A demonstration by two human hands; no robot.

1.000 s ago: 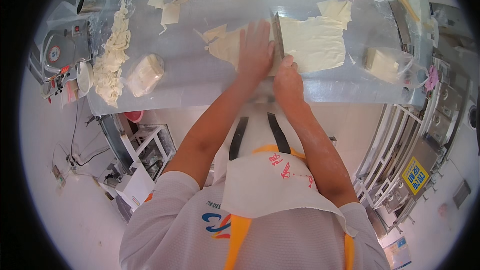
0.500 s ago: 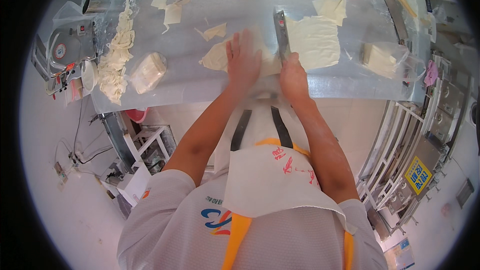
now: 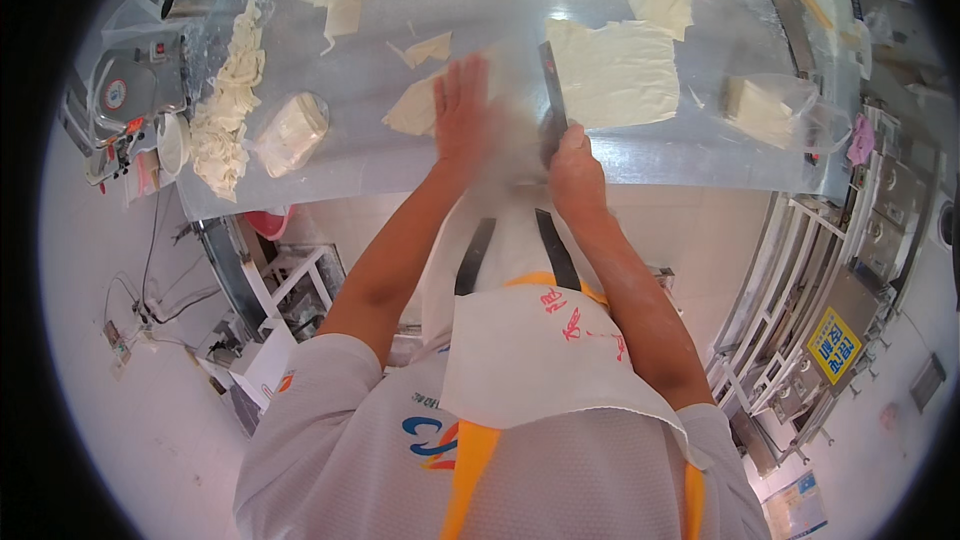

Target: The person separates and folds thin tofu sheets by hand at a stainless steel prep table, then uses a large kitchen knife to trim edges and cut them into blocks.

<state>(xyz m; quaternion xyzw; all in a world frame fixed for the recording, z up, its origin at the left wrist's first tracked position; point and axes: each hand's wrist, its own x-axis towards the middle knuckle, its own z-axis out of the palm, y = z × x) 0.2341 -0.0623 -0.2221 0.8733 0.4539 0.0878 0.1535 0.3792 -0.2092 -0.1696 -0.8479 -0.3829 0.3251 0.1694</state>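
My left hand [image 3: 462,115] lies flat with its fingers stretched out, on a pale dough piece [image 3: 408,110] that shows beyond its left side. A blurred patch next to its thumb side hides part of the table. My right hand [image 3: 577,178] is closed around the handle of a long-bladed knife [image 3: 553,85], which points away from me. Just right of the blade lies a large, roughly square dough sheet [image 3: 618,75]. A smaller dough sheet [image 3: 664,10] touches its far right corner. Several dough scraps [image 3: 430,48] are beyond my left hand.
The metal table [image 3: 370,175] has a near edge in front of my apron. A heap of dough strips [image 3: 222,125] and a bagged dough block [image 3: 296,135] lie left, near a grey machine [image 3: 140,80]. Another bagged block [image 3: 762,110] sits right, near a dark flat bar [image 3: 792,30].
My left hand has slid left with the dough piece under it. The knife has come a little nearer to me and left, so more of the large sheet's left edge shows.
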